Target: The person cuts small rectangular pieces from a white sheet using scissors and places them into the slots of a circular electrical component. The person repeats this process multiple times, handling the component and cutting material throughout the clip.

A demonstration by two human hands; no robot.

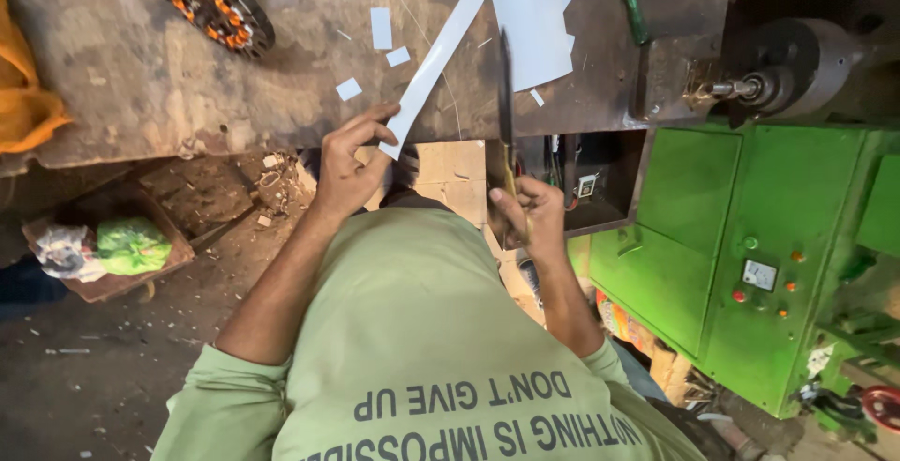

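My left hand [349, 169] pinches the lower end of a long white paper strip [433, 66], which slants up over the edge of a worn metal workbench [141, 86]. My right hand [527, 222] grips the handles of a pair of scissors [505, 96]. Their dark blades point straight up, just right of the strip and apart from it. Both hands sit in front of my green shirt, at the bench's near edge.
On the bench lie a large white sheet [530, 16], small white offcuts [380, 28], a round stator with orange coils [211, 2] and a green-handled screwdriver [635, 11]. A green machine cabinet [750, 236] with a spindle [787, 72] stands right. A tray holding a green bag [131, 245] sits on the floor left.
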